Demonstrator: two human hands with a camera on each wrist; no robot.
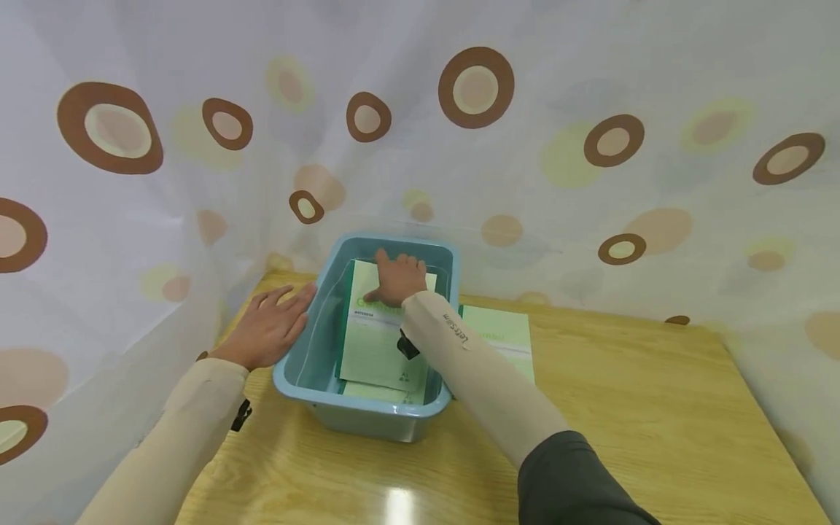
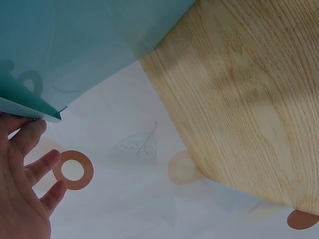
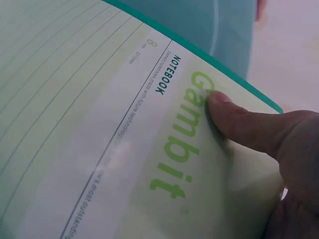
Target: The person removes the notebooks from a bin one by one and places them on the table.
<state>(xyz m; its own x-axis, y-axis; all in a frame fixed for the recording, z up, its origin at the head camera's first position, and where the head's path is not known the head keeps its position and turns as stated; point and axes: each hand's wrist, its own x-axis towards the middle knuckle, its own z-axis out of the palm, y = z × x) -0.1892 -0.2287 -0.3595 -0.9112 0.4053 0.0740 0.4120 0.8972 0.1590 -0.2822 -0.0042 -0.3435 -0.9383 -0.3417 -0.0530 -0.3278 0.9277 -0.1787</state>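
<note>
A blue plastic basin [image 1: 367, 410] stands on the table near the patterned backdrop. Inside it lies a pale green notebook [image 1: 374, 350] with a dark green spine, on top of another notebook [image 1: 383, 392] whose lower edge peeks out. My right hand [image 1: 400, 281] grips the upper notebook by its far end; in the right wrist view the thumb [image 3: 244, 122] presses the cover by the word "Gambit", and the other fingers are mostly hidden past the edge. Against the basin's left rim, my left hand [image 1: 272, 324] rests with fingers extended, touching the rim [image 2: 30, 110] from outside.
To the right of the basin, partly behind my right forearm, lies another pale green notebook [image 1: 505, 335] on the wooden table [image 1: 630, 408]. A white sheet [image 1: 407, 160] with brown rings rises behind and along both sides of the table.
</note>
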